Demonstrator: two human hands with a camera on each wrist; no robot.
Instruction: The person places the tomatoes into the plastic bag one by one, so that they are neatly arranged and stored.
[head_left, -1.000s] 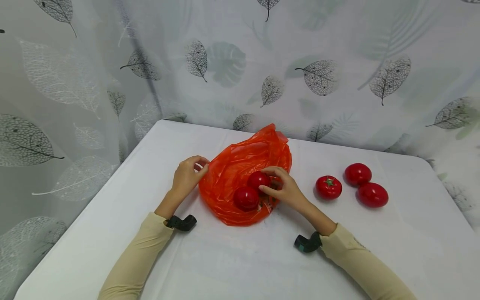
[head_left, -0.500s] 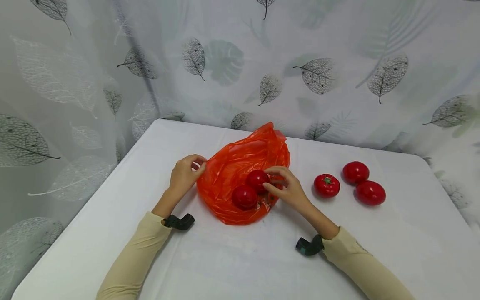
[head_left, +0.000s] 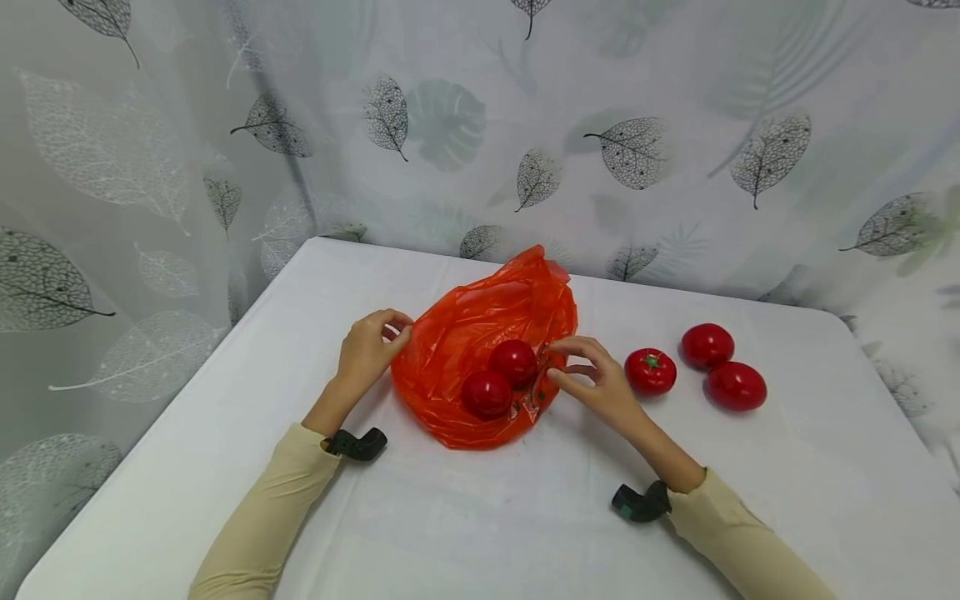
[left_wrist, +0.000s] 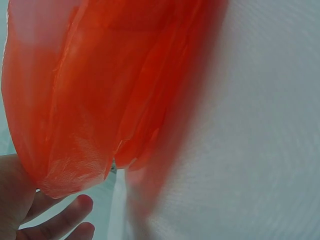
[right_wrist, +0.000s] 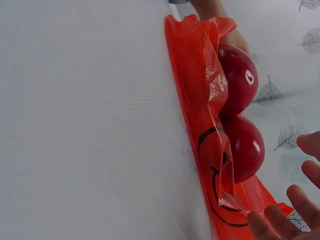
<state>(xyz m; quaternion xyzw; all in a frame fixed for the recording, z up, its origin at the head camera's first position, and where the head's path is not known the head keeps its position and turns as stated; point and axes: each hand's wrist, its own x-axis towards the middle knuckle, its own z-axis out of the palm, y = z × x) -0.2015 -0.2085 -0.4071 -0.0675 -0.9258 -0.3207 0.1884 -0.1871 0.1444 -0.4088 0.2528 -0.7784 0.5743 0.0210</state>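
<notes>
A thin red-orange plastic bag (head_left: 459, 333) lies spread on the table, with two shiny red tomatoes (head_left: 487, 395) in its mouth, touching each other. At the bag's left edge my left hand (head_left: 366, 350) pinches the plastic between thumb and forefinger; the left wrist view shows the bag (left_wrist: 75, 125) stretched from that hand, its other fingers apart. My right hand (head_left: 598, 385) hovers at the bag's right edge, beside the tomatoes and apart from them, fingers spread and holding nothing. Black printed lines show on the bag's near side in the right wrist view.
Right of the bag stand a red tomato with a green stem (head_left: 650, 372) and two more red tomatoes (head_left: 737, 386) close together. A white cloth covers the table (head_left: 450, 525). Behind it hangs a leaf-patterned curtain (head_left: 577, 208).
My right hand has let go of the farther tomato and drawn back to the right. That tomato stays in the bag beside the other. My left hand keeps its pinch.
</notes>
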